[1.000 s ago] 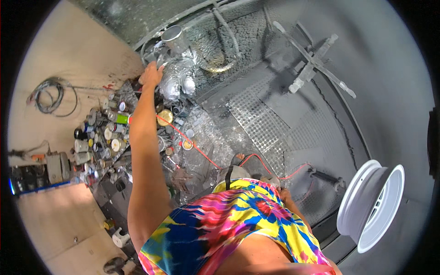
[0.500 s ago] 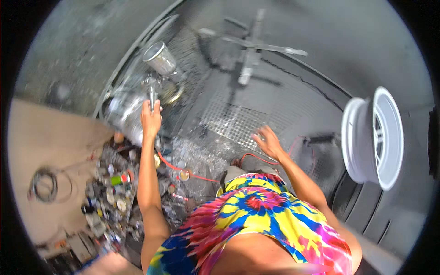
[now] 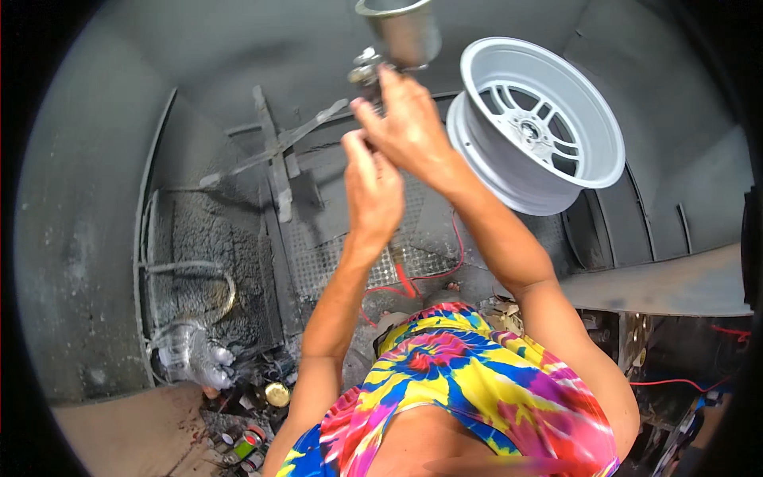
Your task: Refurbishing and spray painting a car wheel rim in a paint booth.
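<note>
A spray gun (image 3: 367, 71) with a metal cup (image 3: 409, 36) is raised at the top centre, its cup partly cut off by the upper edge. My right hand (image 3: 409, 119) is closed round the gun's body just under the cup. Below it, my left hand (image 3: 373, 191) is closed at the lower end of the gun; the handle itself is hidden behind my fingers. Right of my hands, a pale grey wheel rim (image 3: 491, 155) is tilted with its spoked face toward me. What supports the rim is out of sight.
A metal cross-shaped stand (image 3: 280, 151) stands left of centre. A red hose (image 3: 404, 278) runs near my feet. At lower left are a foil-like wrapped thing (image 3: 187, 354) and several cans and jars (image 3: 246, 445). Dark grey booth walls (image 3: 87, 222) surround the area.
I have turned rightward, so the rim now sits nearer the centre. The spray gun has come across from the left, and my right hand, free before, has joined my left on it.
</note>
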### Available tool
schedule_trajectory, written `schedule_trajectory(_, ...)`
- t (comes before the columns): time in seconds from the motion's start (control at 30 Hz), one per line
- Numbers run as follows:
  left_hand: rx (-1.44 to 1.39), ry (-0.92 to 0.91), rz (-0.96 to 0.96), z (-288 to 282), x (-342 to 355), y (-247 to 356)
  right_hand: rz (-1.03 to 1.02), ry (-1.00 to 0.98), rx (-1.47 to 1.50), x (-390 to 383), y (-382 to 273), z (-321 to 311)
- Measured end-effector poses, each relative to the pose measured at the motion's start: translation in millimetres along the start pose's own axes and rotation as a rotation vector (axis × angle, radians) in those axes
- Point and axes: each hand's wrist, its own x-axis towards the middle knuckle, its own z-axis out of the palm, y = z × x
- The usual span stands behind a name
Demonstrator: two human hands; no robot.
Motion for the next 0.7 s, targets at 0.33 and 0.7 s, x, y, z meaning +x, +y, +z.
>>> schedule_trajectory(0.33, -0.64, -0.414, 0.294, 183.4, -44.5, 90.7, 0.598, -0.044, 0.094, 4.7, 65.0, -228.4)
schedule_trajectory(0.7, 0.255, -1.033, 0.578, 196.9, 30.7, 9.5, 0.904, -0.018, 0.257, -85.8, 54.0, -333.4)
